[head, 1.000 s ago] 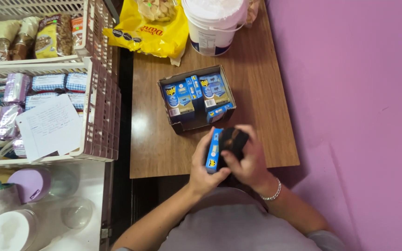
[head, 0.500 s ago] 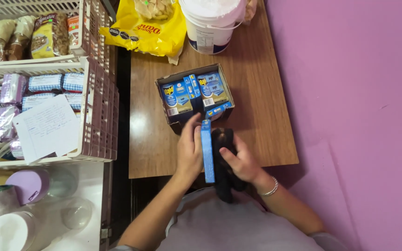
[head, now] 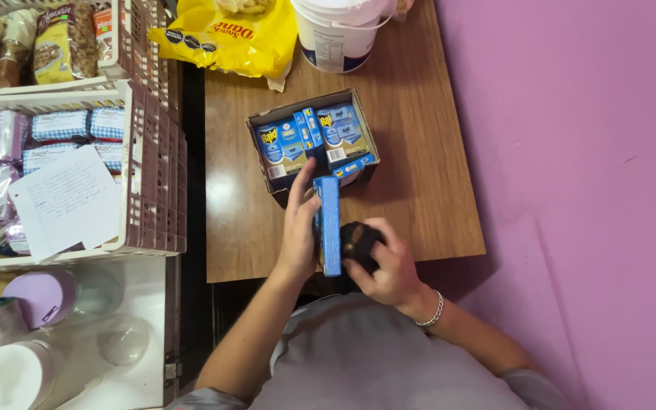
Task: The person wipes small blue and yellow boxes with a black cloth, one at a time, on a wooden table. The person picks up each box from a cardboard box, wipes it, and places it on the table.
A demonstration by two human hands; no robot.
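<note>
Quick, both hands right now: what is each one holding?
Left hand: closed on a flat blue box, held on edge.
Right hand: closed around a dark cloth, pressed against the box.

The white bucket and the yellow snack bag at the far edge of the surface are cut off by the picture's top edge. The dark object in the right hand is largely covered by the fingers, so its kind cannot be told; the left hand hides one face of the slim blue box. The crate off the surface's left edge runs out of the picture's left side, and a paper sheet covers some of its packets.
</note>
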